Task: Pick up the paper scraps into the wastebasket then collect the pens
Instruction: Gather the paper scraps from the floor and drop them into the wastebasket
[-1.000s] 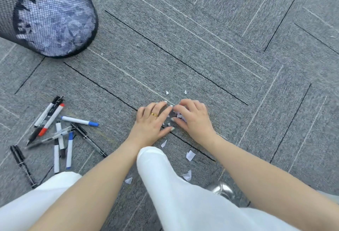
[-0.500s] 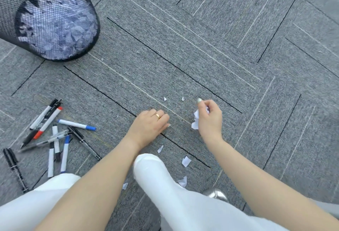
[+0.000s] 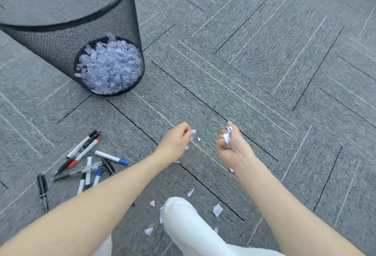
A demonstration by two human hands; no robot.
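My right hand (image 3: 230, 146) is closed around a bunch of white paper scraps (image 3: 228, 136), raised a little off the grey carpet. My left hand (image 3: 177, 140) is beside it with the fingers curled in; small white bits show at its fingertips, too blurred to tell if they are held. Several loose paper scraps (image 3: 217, 209) lie on the carpet by my white-trousered knee (image 3: 183, 213). The black mesh wastebasket (image 3: 67, 21) stands at the upper left with white scraps at its bottom. Several pens (image 3: 87, 162) lie scattered at the left.
Grey patterned carpet (image 3: 264, 62) covers the whole floor. A single black pen (image 3: 42, 188) lies apart at the far left. My knee and legs fill the bottom centre.
Both hands have lifted off the carpet. The right hand gathered scraps and closed on them. The view tilted up, so the wastebasket now shows more fully.
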